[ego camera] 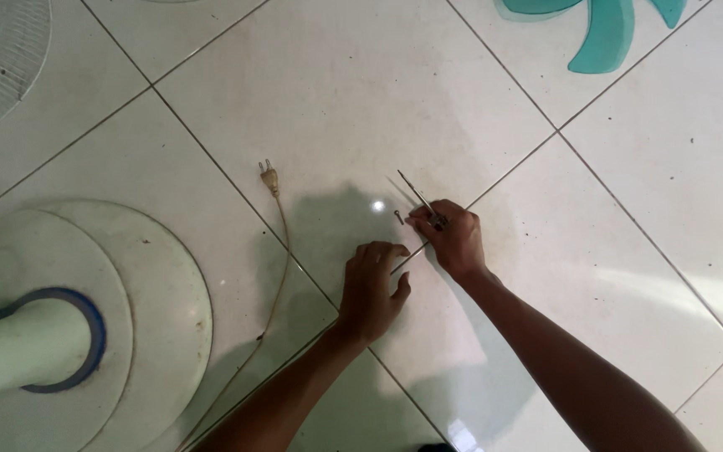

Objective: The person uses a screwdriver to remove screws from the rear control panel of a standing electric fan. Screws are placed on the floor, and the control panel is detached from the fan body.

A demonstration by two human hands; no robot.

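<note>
My right hand [455, 237] rests on the white tiled floor and pinches a thin metal tool, a screwdriver [418, 197], whose shaft points up and left from my fingers. A small dark screw [398, 218] lies on the tile just left of my right fingertips. Palm down beside it lies my left hand [371, 289], its fingers curled loosely over the floor and holding nothing.
A round pale fan base [169, 310] with its green pole [10, 351] fills the lower left. Its cord [274, 293] runs up to a two-pin plug [270, 178]. A white fan grille [2, 59] lies top left, a teal fan blade [604, 33] top right.
</note>
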